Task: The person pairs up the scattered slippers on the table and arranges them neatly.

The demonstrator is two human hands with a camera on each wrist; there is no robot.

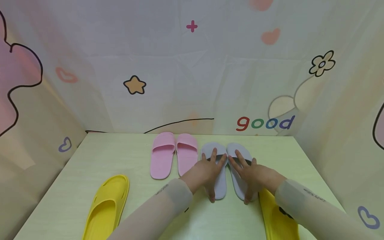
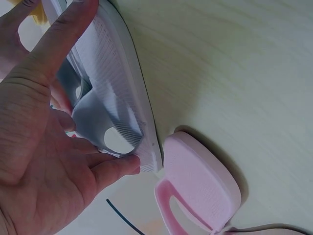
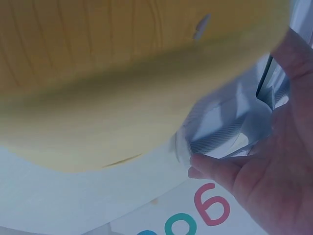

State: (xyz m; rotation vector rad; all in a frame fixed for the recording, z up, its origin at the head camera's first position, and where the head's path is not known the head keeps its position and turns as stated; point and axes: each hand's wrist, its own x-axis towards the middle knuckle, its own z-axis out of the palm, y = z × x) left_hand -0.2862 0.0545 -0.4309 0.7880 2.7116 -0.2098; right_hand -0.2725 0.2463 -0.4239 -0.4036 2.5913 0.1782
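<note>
Two grey slippers lie side by side on the tabletop, toes toward the back. My left hand [image 1: 208, 171] rests over the left grey slipper [image 1: 221, 188] with fingers spread across its strap; the thumb reaches back toward the heel. In the left wrist view, the little finger touches the edge near the slipper's toe [image 2: 151, 147]. Spread in the same way, my right hand [image 1: 250, 175] lies over the right grey slipper [image 1: 238, 146]. The right wrist view shows its little finger [image 3: 215, 166] at that slipper's toe edge. Both slippers are partly hidden under the hands.
A pair of pink slippers [image 1: 161, 163] stands left of the grey ones, near the back curtain [image 1: 180, 83]. One yellow slipper [image 1: 105, 203] is at front left. Another yellow slipper [image 1: 280, 228] sits at front right, partly under the right forearm.
</note>
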